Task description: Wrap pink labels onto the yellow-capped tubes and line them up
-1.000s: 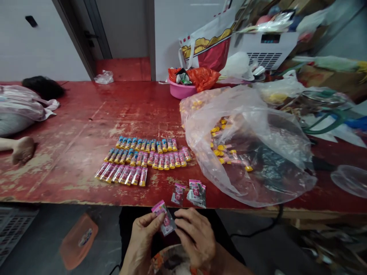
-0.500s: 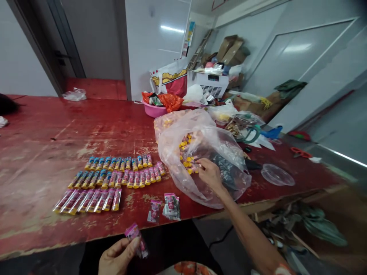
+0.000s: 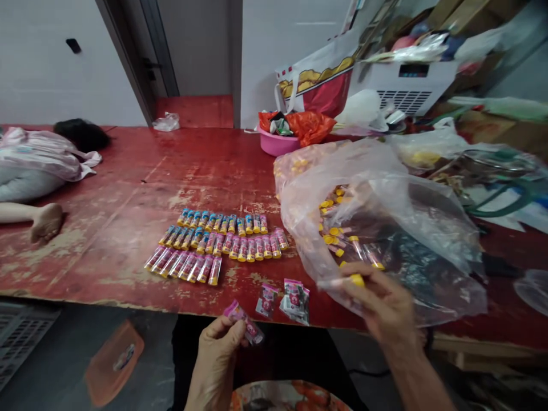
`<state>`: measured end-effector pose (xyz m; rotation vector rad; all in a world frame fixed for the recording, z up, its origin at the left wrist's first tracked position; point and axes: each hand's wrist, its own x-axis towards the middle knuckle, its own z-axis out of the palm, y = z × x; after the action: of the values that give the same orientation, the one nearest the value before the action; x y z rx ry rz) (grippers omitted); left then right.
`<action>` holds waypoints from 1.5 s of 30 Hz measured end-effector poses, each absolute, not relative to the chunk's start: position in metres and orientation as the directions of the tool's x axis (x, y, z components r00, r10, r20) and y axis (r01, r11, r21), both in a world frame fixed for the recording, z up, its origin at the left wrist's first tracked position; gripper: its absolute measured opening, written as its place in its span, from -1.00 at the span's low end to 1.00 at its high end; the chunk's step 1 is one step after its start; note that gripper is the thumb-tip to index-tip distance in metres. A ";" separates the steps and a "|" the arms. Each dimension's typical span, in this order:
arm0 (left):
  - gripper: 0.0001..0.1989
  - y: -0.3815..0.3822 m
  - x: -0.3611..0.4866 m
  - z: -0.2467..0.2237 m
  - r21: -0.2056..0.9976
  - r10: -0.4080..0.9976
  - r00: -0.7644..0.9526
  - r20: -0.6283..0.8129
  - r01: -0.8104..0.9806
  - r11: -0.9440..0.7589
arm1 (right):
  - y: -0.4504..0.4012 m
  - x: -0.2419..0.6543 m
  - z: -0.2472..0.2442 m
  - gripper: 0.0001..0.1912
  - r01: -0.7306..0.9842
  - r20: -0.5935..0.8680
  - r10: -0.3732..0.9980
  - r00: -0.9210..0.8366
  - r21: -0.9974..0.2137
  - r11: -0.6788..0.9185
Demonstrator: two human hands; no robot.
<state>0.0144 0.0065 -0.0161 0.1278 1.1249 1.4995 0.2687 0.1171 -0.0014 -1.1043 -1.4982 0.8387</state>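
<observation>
My left hand [image 3: 220, 348] pinches a small pink-topped printed packet [image 3: 245, 322] above my lap, just off the table edge. At the mouth of a clear plastic bag [image 3: 299, 222], my right hand [image 3: 381, 302] grips a small tube with a yellow cap [image 3: 357, 280]; motion blurs it. Loose yellow-capped tubes [image 3: 334, 235] lie inside the bag. Left of the bag, filled tubes [image 3: 233, 246] with blue, pink and yellow ends lie in three rows. Flat packets [image 3: 294, 299] sit near the front edge, with a single one [image 3: 266, 299] beside them.
A pink basin [image 3: 278, 142] with orange plastic stands behind the bag. To the right are a white crate [image 3: 406, 85] and a green-handled lidded item [image 3: 500, 194]. At the left a person [image 3: 38, 162] lies on the red table [image 3: 124, 211]; a bare foot shows.
The view has turned left, bringing the lying person into sight. My right hand has drawn back from inside the bag toward me with a yellow-capped tube. My left hand still holds its packet.
</observation>
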 end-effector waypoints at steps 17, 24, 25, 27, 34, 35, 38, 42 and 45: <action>-0.61 0.011 0.013 -0.019 0.545 0.760 -0.266 -0.593 -0.828 0.135 | 0.044 0.173 -0.016 -0.90 -0.220 0.210 0.920 -0.331 -0.965 0.142; -0.63 0.007 0.011 -0.018 0.604 0.765 -0.316 -0.561 -0.788 0.117 | 0.036 0.166 -0.023 -0.84 -0.082 0.407 0.864 -0.297 -0.912 0.401; -0.63 0.007 0.010 -0.018 0.609 0.766 -0.321 -0.557 -0.785 0.114 | 0.036 0.166 -0.024 -0.83 -0.082 0.423 0.856 -0.298 -0.905 0.418; -0.64 0.006 0.010 -0.018 0.622 0.778 -0.320 -0.541 -0.774 0.115 | 0.035 0.166 -0.024 -0.80 -0.065 0.442 0.843 -0.306 -0.893 0.445; -0.67 0.005 0.011 -0.025 0.684 0.806 -0.328 -0.492 -0.718 0.126 | 0.037 0.163 -0.020 -0.74 0.074 0.542 0.773 -0.329 -0.802 0.593; -0.67 0.005 0.011 -0.026 0.686 0.809 -0.319 -0.493 -0.715 0.137 | 0.037 0.162 -0.020 -0.74 0.079 0.552 0.767 -0.327 -0.792 0.605; -0.71 0.003 0.013 -0.028 0.680 0.829 -0.276 -0.487 -0.716 0.161 | 0.037 0.156 -0.020 -0.73 0.088 0.578 0.755 -0.310 -0.773 0.628; -0.73 -0.001 0.016 -0.023 0.650 0.879 -0.160 -0.449 -0.733 0.199 | 0.037 0.150 -0.017 -0.70 0.083 0.606 0.741 -0.289 -0.755 0.650; -0.71 -0.002 0.015 -0.015 0.618 0.883 -0.127 -0.453 -0.758 0.208 | 0.039 0.156 -0.008 -0.65 0.060 0.548 0.715 -0.435 -0.774 0.630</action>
<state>0.0148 -0.0015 -0.0154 0.1696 0.9424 1.4157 0.1558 0.0391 -0.0077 -0.6155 -1.8926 0.8560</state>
